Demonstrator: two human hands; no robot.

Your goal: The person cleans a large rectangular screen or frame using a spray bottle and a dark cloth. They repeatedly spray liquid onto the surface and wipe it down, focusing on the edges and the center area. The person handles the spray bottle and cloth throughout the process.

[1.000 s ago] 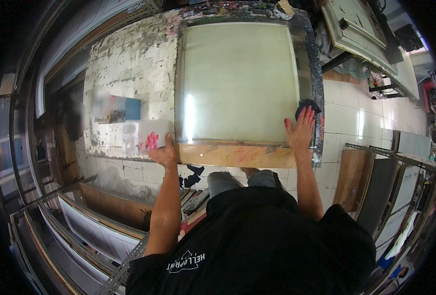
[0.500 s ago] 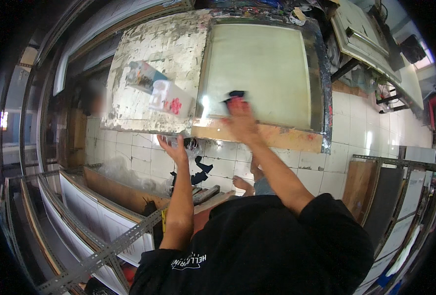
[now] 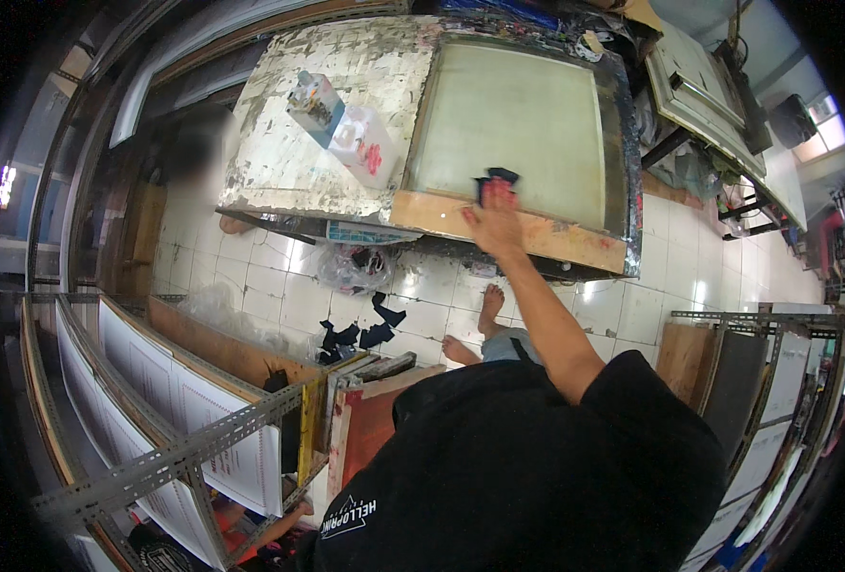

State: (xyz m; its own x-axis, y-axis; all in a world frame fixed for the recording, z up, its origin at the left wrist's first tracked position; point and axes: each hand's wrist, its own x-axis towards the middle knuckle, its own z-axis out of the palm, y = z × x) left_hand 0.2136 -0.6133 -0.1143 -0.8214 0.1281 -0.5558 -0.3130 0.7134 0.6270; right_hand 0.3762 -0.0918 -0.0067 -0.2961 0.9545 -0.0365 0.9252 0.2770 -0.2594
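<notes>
My right hand (image 3: pixel 497 224) presses a dark cloth (image 3: pixel 499 179) onto the near edge of a screen frame; its fingertips have red stains. The pale greenish mesh (image 3: pixel 518 110) of the screen lies flat on the worktable (image 3: pixel 270 181), with a tan wooden strip (image 3: pixel 566 240) along its near side. My left hand is out of view. Left of the screen stand a white plastic container (image 3: pixel 360 143) with pink smears and a grey-blue container (image 3: pixel 318 107), side by side on the paint-worn tabletop.
Below the table, a plastic bag (image 3: pixel 356 267) and dark cloth scraps (image 3: pixel 370 329) lie on the tiled floor. A metal rack (image 3: pixel 241 434) of framed panels stands at near left, where another person's arm (image 3: pixel 284 524) shows. Another rack (image 3: pixel 756 400) is at right.
My right hand has moved slightly right with the cloth. My left hand, earlier open by the table's near edge, has left the view. The head view has shifted.
</notes>
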